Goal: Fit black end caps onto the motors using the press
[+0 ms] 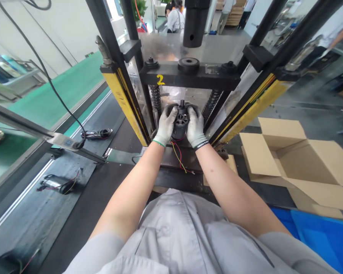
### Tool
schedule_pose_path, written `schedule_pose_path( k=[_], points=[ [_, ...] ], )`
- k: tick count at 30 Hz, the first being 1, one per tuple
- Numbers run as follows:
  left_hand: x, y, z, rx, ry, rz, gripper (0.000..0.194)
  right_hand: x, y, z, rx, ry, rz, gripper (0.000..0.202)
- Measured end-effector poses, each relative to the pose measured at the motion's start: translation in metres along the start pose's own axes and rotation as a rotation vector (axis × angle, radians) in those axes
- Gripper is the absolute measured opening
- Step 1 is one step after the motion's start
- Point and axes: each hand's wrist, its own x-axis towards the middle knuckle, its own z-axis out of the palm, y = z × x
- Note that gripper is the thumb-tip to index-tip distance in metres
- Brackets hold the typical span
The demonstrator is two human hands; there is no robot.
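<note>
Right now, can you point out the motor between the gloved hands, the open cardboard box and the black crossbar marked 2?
Motor [181, 121]: head view, on its vented end.
Open cardboard box [260, 154]: head view, on its left flap.
Black crossbar [191, 80]: head view, on its front face.

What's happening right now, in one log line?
left hand: holding motor | right hand: holding motor | wires: trailing from motor | cardboard box: open

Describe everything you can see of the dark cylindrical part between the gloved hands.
The dark cylindrical part looks like a metal motor, with spoked openings near the top and a short shaft sticking up. It appears roughly upright, below the crossbar marked 2 in the view, clasped between the left hand and right hand. Thin red and yellow wires trail toward the person. Its underside is hidden.
</note>
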Motion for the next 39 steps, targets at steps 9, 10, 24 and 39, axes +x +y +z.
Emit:
schedule_pose_path(
  k=[9, 10, 24, 39],
  points=[
    [0.001, 0.001, 0.003, -0.036, 0.007, -0.014, 0.051, 0.004, 0.006, 0.001, -0.004, 0.027, -0.001, 0.024],
    [0.001, 0.002, 0.003, -0.04, 0.009, -0.018, 0.051, 0.004, 0.006, 0.001, 0.001, 0.031, 0.008, 0.023],
    [-0.003, 0.006, 0.009, -0.071, 0.072, -0.059, 0.05, 0.005, 0.003, 0.001, 0.023, 0.026, 0.034, 0.022],
    [-0.002, 0.006, 0.012, -0.027, 0.102, -0.073, 0.045, 0.007, -0.002, 0.003, -0.015, 0.018, 0.004, 0.025]
  ],
)
